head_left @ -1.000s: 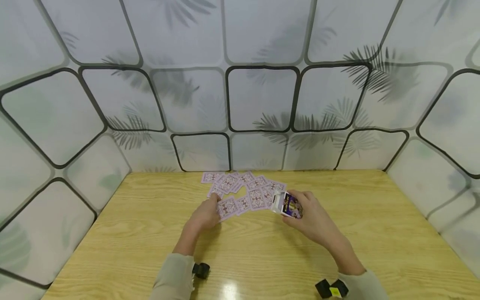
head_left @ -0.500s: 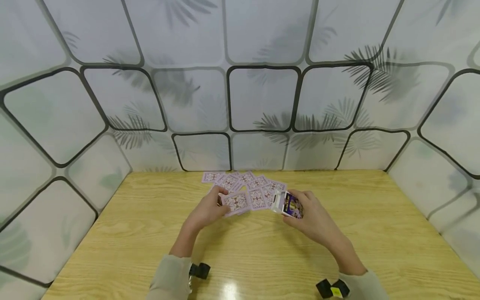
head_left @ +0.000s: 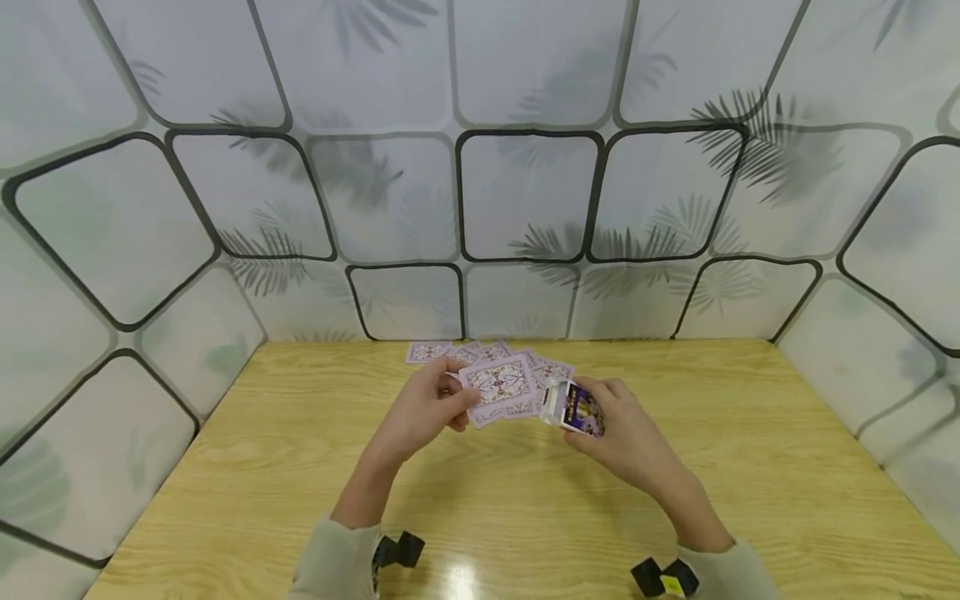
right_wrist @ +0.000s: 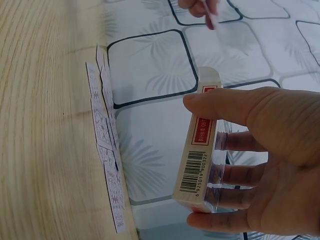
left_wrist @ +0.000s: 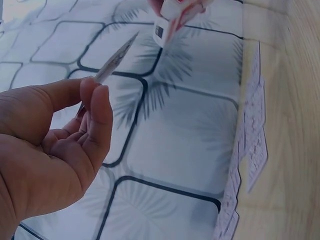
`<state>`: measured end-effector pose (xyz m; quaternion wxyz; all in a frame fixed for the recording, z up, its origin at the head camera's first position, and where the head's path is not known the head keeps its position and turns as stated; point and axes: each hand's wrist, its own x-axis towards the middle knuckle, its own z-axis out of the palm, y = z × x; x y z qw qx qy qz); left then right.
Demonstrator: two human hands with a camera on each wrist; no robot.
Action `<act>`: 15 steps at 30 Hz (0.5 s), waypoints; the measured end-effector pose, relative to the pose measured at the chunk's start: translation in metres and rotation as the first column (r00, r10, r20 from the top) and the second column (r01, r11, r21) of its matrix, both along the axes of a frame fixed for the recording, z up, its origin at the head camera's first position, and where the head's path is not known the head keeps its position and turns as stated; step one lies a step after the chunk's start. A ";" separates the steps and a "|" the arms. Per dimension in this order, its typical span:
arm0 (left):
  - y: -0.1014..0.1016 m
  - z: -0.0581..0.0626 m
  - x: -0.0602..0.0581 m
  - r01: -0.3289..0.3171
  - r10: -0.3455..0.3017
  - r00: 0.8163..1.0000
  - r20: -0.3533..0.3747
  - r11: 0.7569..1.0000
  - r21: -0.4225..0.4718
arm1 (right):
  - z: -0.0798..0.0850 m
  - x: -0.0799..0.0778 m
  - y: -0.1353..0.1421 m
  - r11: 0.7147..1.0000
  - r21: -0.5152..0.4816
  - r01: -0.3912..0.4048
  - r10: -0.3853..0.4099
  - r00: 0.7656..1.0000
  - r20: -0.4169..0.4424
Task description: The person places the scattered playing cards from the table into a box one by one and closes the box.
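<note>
Between thumb and fingers my left hand (head_left: pixel 420 408) pinches a playing card (head_left: pixel 499 381), raised above the table with its purple patterned back showing. Seen edge-on in the left wrist view, the card (left_wrist: pixel 116 59) tilts upward from the fingertips. My right hand (head_left: pixel 637 433) grips a card box (head_left: pixel 582 410) with a dark picture on its face. Its open end points left, toward the held card, and the two are apart. A barcode marks the side of the box (right_wrist: pixel 196 160) in the right wrist view. Several more cards (head_left: pixel 429 352) lie spread face down behind the hands, partly covered by the held card.
The wooden table (head_left: pixel 525 517) runs back to a patterned cloth wall (head_left: pixel 517 200). Similar cloth encloses the left and right sides. The loose cards lie close to the table's back edge.
My left hand has picked up a card from the left end of the spread. It has lifted it and carried it right, toward the box. The right hand stays almost still.
</note>
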<state>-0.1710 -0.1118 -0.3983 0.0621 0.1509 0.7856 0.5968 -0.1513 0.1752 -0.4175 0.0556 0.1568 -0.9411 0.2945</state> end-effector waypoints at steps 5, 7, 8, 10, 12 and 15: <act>0.006 0.010 0.010 0.012 -0.011 1.000 -0.014 0.998 0.066 | 0.002 0.002 -0.002 1.000 0.017 -0.010 0.011 0.999 -0.044; 0.009 0.013 0.013 0.018 -0.016 1.000 -0.017 0.997 0.080 | 0.002 0.003 -0.002 1.000 0.023 -0.013 0.014 0.998 -0.058; 0.010 0.014 0.014 0.018 -0.017 1.000 -0.017 0.996 0.083 | 0.003 0.004 -0.003 1.000 0.024 -0.013 0.015 0.998 -0.062; 0.013 0.016 0.016 0.015 -0.013 1.000 -0.016 0.996 0.089 | 0.004 0.005 -0.004 1.000 0.027 -0.014 0.016 0.998 -0.064; 0.015 0.016 0.018 0.010 -0.008 1.000 -0.017 0.996 0.091 | 0.005 0.006 -0.004 0.999 0.032 -0.016 0.018 0.998 -0.062; 0.020 0.015 0.019 0.007 -0.006 1.000 -0.018 0.995 0.097 | 0.007 0.007 -0.005 0.999 0.042 -0.018 0.021 0.998 -0.067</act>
